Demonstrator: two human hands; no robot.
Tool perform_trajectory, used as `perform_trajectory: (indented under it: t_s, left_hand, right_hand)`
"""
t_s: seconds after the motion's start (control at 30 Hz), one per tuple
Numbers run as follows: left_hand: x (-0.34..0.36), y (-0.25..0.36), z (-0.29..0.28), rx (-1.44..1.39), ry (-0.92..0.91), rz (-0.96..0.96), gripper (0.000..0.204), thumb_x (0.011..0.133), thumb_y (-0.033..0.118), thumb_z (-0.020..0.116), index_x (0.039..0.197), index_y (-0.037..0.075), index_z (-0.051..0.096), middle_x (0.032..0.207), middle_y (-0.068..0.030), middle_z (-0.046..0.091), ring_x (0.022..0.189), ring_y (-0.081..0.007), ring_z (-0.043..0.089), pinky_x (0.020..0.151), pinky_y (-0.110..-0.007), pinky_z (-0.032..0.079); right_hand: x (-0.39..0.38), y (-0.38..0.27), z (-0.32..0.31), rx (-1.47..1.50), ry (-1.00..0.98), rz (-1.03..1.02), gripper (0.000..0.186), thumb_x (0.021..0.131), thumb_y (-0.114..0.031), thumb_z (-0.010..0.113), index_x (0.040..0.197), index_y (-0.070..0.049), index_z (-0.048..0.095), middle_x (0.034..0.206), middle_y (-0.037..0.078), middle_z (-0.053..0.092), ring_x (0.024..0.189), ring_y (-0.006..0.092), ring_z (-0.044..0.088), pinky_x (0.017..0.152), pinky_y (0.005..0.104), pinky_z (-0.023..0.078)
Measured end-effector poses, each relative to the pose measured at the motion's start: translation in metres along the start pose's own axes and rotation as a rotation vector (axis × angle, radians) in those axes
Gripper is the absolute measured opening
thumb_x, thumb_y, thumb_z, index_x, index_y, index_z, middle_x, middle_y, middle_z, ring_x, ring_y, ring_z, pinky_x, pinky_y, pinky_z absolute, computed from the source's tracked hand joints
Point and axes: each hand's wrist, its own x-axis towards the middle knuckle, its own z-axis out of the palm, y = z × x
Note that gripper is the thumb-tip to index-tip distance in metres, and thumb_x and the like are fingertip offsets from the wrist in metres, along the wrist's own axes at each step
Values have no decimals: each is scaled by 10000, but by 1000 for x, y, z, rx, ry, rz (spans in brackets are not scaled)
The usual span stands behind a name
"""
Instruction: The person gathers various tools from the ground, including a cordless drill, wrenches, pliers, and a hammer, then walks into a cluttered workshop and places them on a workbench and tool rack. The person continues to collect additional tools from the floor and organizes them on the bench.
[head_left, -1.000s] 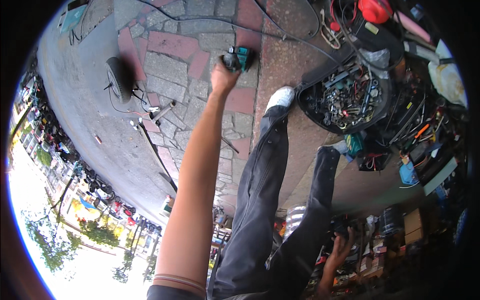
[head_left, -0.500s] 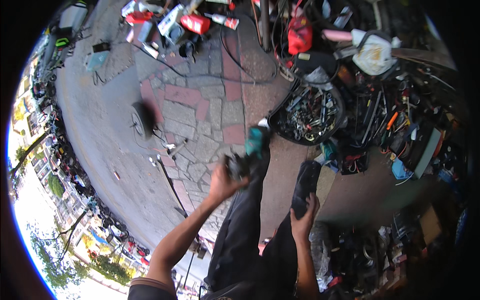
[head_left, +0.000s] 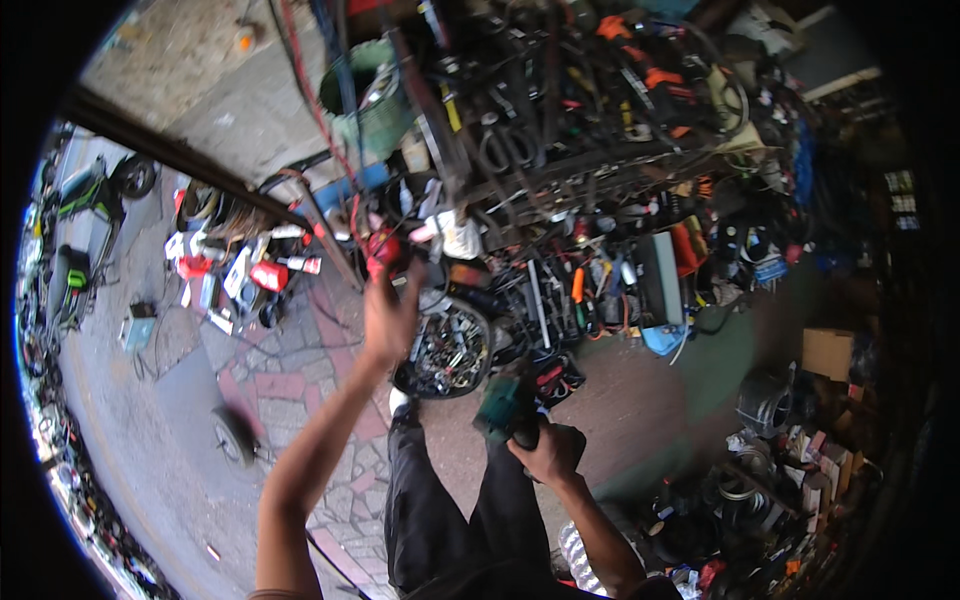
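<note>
My right hand (head_left: pixel 548 455) is wrapped round the black grip of a teal cordless power tool (head_left: pixel 500 408), in front of my right knee. The tool's exact kind is blurred. My left hand (head_left: pixel 388 325) reaches forward, fingers stretched out and thumb apart. Its fingertips overlap the lower edge of a red object (head_left: pixel 386 250) beside hanging red and blue cords; whether they touch cannot be made out. Just past my feet and right of the left hand sits a round black tray (head_left: pixel 488 345) full of small metal parts.
A bench (head_left: pixel 600 165) crowded with hand tools stands ahead, with a green bucket (head_left: pixel 375 110) at its left. A slanting dark pole (head_left: pixel 190 155) crosses the far left. A loose wheel (head_left: pixel 232 437) lies on the paving. Cardboard boxes (head_left: pixel 828 352) and coiled wire are at right.
The view has swung up and right toward the bench. The teal power tool has passed from my left hand to my right. My left hand has stretched forward to the red object.
</note>
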Motion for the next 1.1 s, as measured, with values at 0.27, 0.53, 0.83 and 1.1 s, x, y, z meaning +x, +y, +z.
perform_trajectory:
  t_s: [0.27, 0.53, 0.83, 1.1]
  left_hand:
    - [245, 66, 75, 617, 282, 89, 590, 891, 401, 502, 1123, -141, 476, 1068, -341, 565, 997, -467, 567, 857, -470, 473]
    - [252, 80, 98, 392, 668, -4, 443, 915, 327, 482, 1201, -10, 495, 821, -305, 621, 767, -477, 607, 652, -541, 468]
    - [256, 85, 98, 523, 751, 14, 463, 932, 318, 493, 1261, -8, 474, 804, -285, 632, 702, -430, 636, 586, -481, 507]
    - [260, 70, 98, 769, 672, 62, 517, 939, 310, 466, 1279, -79, 446, 996, -274, 632, 816, -410, 641, 703, -443, 533]
  right_hand:
    - [108, 31, -135, 3, 239, 367, 634, 726, -533, 711, 1125, -69, 549, 974, 193, 652, 907, 387, 630, 744, 464, 488]
    - [290, 26, -229, 6, 342, 119, 417, 753, -275, 733, 1029, -3, 579, 897, 189, 655, 801, 336, 649, 687, 417, 498]
    - [574, -21, -303, -228, 470, -56, 575, 713, -322, 767, 1120, 14, 537, 983, 253, 636, 941, 409, 606, 782, 463, 491]
    - [547, -27, -291, -142, 808, -258, 537, 811, -125, 649, 1300, -29, 450, 1324, 255, 424, 1251, 412, 388, 1041, 443, 341]
